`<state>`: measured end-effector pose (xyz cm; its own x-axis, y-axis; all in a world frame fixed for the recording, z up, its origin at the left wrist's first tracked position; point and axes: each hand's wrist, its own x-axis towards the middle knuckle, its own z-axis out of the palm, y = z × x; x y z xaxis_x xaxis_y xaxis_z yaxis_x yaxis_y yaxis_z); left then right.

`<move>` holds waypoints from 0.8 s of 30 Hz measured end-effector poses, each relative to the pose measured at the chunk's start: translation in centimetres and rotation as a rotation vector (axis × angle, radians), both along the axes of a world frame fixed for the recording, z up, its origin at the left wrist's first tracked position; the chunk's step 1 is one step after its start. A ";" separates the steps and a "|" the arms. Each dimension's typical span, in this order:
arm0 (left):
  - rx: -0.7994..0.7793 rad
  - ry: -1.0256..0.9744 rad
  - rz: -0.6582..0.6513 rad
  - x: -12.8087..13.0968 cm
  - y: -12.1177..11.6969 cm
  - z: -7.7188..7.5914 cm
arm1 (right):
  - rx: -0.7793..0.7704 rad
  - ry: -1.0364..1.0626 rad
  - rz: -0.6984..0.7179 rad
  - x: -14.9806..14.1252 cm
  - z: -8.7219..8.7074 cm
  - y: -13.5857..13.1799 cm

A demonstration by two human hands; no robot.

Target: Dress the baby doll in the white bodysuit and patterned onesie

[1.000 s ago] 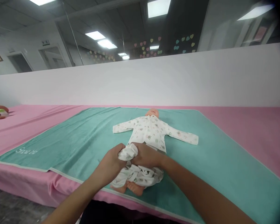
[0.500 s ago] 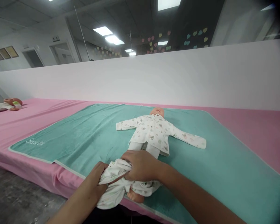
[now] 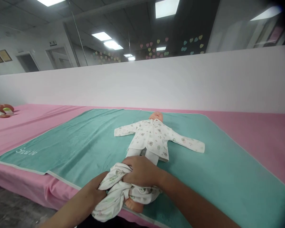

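Observation:
A baby doll [image 3: 156, 116] lies on its back, wearing a white printed jacket [image 3: 150, 136] with both sleeves spread wide. White printed baby trousers [image 3: 111, 202] are bunched around its lower legs, and one bare foot [image 3: 134, 205] shows below the cloth. My right hand [image 3: 142, 171] grips the upper edge of the trousers over the doll's shins. On the left side of the bundle, my left hand [image 3: 98, 189] is closed on the same trousers, its fingers partly inside the fabric. The doll's other foot is hidden by cloth.
A teal blanket [image 3: 85, 139] lies under the doll on a pink-covered platform [image 3: 251, 133]. Another doll [image 3: 4, 109] lies at the far left. Behind the platform runs a low white wall [image 3: 133, 85] with a mirror or window above it.
The trouser cloth around my left hand is more gathered and twisted, and that hand's fingers sit deeper in it. My right hand keeps its hold. The camera view has shifted slightly.

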<state>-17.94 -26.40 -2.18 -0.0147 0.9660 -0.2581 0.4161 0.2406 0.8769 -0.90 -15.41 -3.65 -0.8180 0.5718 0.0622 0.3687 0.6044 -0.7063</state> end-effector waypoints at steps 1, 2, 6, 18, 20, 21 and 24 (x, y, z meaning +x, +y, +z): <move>0.003 -0.023 0.012 -0.1 0.1 -0.3 | -0.010 0.024 0.013 0.1 0.1 0.0; 0.011 -0.043 0.026 -0.3 0.2 -0.6 | -0.020 0.054 0.029 0.1 0.2 0.0; 0.024 -0.074 0.052 -0.9 1.1 -1.6 | -0.143 0.145 0.100 0.6 0.6 0.5; 0.202 -0.136 0.150 0.0 3.0 -2.5 | -0.340 0.324 0.169 1.5 0.5 2.0; 0.253 -0.098 0.123 -0.5 3.4 -2.8 | -0.320 0.333 0.177 1.5 0.4 1.9; 0.270 -0.085 0.120 -0.8 3.7 -2.9 | -0.310 0.334 0.177 1.5 0.4 1.9; 0.284 -0.066 0.178 -1.6 4.5 -2.9 | -0.298 0.329 0.167 1.5 0.6 1.7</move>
